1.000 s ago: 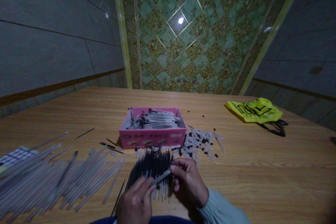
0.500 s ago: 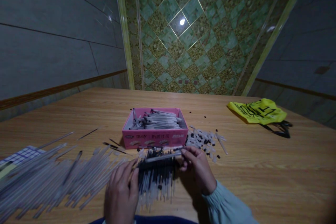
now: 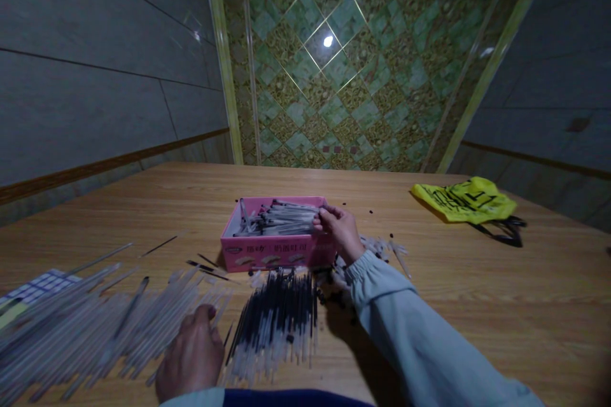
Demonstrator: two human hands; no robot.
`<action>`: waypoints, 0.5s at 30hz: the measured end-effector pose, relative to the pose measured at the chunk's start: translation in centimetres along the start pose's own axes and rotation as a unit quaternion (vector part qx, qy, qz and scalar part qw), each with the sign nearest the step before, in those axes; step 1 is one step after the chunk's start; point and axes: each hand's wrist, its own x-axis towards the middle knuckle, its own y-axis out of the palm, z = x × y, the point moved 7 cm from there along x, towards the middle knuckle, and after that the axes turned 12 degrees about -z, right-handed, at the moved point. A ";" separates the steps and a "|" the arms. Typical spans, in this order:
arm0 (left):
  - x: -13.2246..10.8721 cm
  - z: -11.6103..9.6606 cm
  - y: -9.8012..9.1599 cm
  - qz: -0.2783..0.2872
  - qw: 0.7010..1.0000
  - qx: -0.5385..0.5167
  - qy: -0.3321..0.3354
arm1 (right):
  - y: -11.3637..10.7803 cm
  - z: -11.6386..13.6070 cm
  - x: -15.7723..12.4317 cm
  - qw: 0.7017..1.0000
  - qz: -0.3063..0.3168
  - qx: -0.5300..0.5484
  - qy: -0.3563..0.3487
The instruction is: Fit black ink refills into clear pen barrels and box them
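A pink open box stands in the middle, with many clear pens lying in it. My right hand is over the box's right end, fingers pinched at the end of a pen on the pile. At the lower left, my left hand rests low with its fingers curled, beside the clear pen barrels; whatever its fingertips hold is hidden. Between the hands lies a bundle of thin dark refills with clear lower ends.
Small clear and black pen parts are scattered right of the box. A yellow bag with black straps lies at the far right. A checked cloth lies at the left edge. Tiled walls enclose the wooden table.
My right hand has moved up from above the refills to the box, taking the clear pen there. My left hand has drawn back left and down toward the barrels.
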 end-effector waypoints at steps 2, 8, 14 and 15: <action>0.0 0.1 0.2 0.031 0.999 -0.001 -0.006 | 0.9 0.0 0.6 1.000 0.017 -0.013 0.006; 0.2 0.1 -0.2 0.060 0.998 -0.006 -0.004 | -0.8 0.6 -2.1 0.993 0.049 -0.097 -0.037; -0.1 -2.0 -3.0 -0.105 0.949 -0.293 0.037 | -4.4 -1.7 -7.0 0.945 0.148 -0.280 -0.082; -0.4 -2.2 -2.9 -0.099 0.923 -0.372 0.020 | -4.8 -2.2 -7.7 0.932 0.162 -0.311 -0.092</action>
